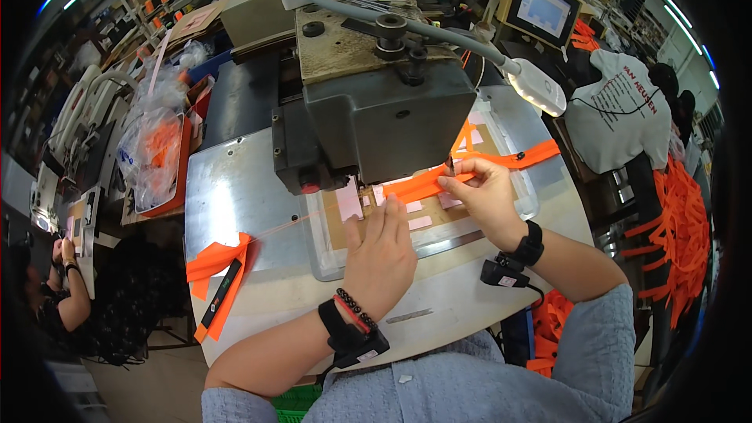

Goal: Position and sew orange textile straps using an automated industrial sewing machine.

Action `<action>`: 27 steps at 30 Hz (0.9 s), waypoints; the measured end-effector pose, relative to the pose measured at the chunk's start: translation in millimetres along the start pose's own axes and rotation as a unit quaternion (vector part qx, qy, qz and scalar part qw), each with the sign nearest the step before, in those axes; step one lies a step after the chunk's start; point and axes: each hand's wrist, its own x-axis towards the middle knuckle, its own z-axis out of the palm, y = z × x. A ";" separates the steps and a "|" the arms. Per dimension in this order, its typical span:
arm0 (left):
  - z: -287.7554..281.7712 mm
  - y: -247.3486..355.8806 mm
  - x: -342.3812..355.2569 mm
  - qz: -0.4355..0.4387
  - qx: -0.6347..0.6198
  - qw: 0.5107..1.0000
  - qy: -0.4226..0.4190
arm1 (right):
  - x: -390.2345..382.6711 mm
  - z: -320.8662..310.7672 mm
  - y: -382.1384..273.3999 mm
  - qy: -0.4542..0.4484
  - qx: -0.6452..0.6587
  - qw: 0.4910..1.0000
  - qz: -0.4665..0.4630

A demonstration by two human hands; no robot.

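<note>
My left hand [378, 262] lies with its fingers extended on the near edge of an orange zipper-like strip [415, 186] and a brown template with pink pads [421, 222], under the dark sewing-machine head [395, 117]. My right hand [479, 200] pinches the strip, with a small dark piece upright at its fingertips that I cannot make out. The strip stretches right across the template, a dark slider on it. An orange thread runs left to a folded orange piece [215, 262] with a black band, lying on the metal table [227, 176].
A lamp [533, 86] hangs at upper right near a monitor [535, 10]. An orange-red bin [176, 188] of bagged pieces stands left. Orange strips [677, 243] hang right, below a printed grey-white garment [615, 117]. A co-worker's hands [66, 251] work at the far-left machine.
</note>
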 end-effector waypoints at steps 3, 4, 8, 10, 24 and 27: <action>2.0 0.0 -0.1 -0.003 -0.010 1.000 -0.011 | 1.3 -2.1 3.9 0.013 -0.025 1.000 -0.005; 3.2 -0.2 -0.2 -0.004 -0.013 1.000 -0.011 | 0.8 -1.7 3.4 0.015 -0.024 1.000 -0.003; 6.9 -0.7 -1.7 -0.008 -0.010 1.000 -0.008 | -1.8 0.8 -0.4 0.022 -0.029 0.999 0.005; 6.7 -0.9 -2.3 -0.012 -0.015 1.000 -0.010 | -2.8 1.8 -2.7 0.022 -0.037 0.999 0.009; 9.8 -8.7 1.3 -0.016 -0.058 0.998 -0.005 | -2.5 -1.0 1.1 0.000 0.003 1.000 0.010; 9.7 -10.6 2.3 -0.013 -0.058 0.998 -0.003 | -1.4 -5.5 -0.6 -0.014 -0.020 1.000 0.014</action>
